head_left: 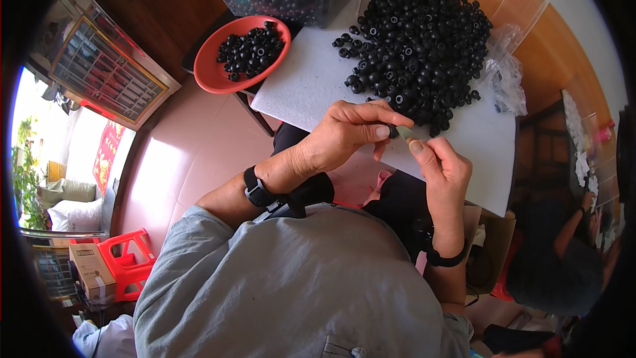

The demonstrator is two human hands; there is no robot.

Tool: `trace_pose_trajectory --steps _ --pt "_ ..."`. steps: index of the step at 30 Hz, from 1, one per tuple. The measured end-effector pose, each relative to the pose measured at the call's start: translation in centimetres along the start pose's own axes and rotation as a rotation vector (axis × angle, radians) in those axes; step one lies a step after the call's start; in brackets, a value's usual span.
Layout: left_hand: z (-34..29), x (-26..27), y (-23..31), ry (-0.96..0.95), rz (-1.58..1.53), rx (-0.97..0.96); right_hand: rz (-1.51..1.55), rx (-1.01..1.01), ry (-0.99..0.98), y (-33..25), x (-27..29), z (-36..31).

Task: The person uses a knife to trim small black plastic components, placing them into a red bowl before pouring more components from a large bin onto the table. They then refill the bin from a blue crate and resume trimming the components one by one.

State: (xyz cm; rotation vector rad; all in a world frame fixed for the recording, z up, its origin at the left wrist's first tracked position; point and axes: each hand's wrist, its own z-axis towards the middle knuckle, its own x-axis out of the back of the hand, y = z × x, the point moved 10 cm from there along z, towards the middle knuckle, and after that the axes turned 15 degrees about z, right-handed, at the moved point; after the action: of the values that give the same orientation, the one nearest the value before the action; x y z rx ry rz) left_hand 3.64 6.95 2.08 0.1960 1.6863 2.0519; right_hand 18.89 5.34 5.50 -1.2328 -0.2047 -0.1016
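My left hand [348, 131] pinches a small round black piece [393, 132] between thumb and index finger, over the near edge of the white table. Opposite it, my right hand [445, 167] grips a small flat, pointed, grey-green blade [405, 134] with thumb and fingers. The blade's tip points up toward the black piece; whether they touch, I cannot tell. Just beyond both hands spreads a large heap of similar black pieces [424, 40], round and hollow-looking, on the white tabletop [301, 86].
At the left table corner sits an orange-red bowl [207, 73] holding black pieces. Behind are a clear bin [265, 1] of more pieces and another clear container [540, 0]. Crumpled plastic [507, 86] lies right. Below are a cardboard box [498, 252] and a red stool [129, 255]. Another person [556, 258] sits at right.
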Motion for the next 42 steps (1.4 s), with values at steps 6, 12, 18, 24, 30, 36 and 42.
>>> trace_pose_trajectory --steps 6,12,18,24,30,36,42 --pt "0.0 0.0 -0.1 0.003 -0.032 0.006 -0.029 0.054 -0.014 -0.4 -0.3 -0.1" --pt "-0.1 0.1 -0.2 0.011 0.018 0.033 -0.163 0.207 -0.055 -1.7 -1.0 -0.5" --pt "-0.1 -0.1 0.0 -0.004 -0.034 0.043 0.009 0.126 -0.022 -0.9 0.2 -0.7" --pt "-0.3 -0.2 0.0 -0.003 -0.082 0.052 0.043 0.045 0.036 -0.1 0.5 -0.5" --pt "-0.3 -0.3 0.0 -0.007 -0.078 0.04 0.0 0.086 0.024 -0.3 0.3 -0.5" --pt "-0.1 -0.4 0.0 -0.026 -0.087 0.041 -0.01 0.059 0.02 -0.2 0.2 -0.4" --pt "-0.1 -0.4 -0.1 -0.029 -0.086 0.051 -0.025 0.091 -0.009 -0.9 0.0 -0.4"
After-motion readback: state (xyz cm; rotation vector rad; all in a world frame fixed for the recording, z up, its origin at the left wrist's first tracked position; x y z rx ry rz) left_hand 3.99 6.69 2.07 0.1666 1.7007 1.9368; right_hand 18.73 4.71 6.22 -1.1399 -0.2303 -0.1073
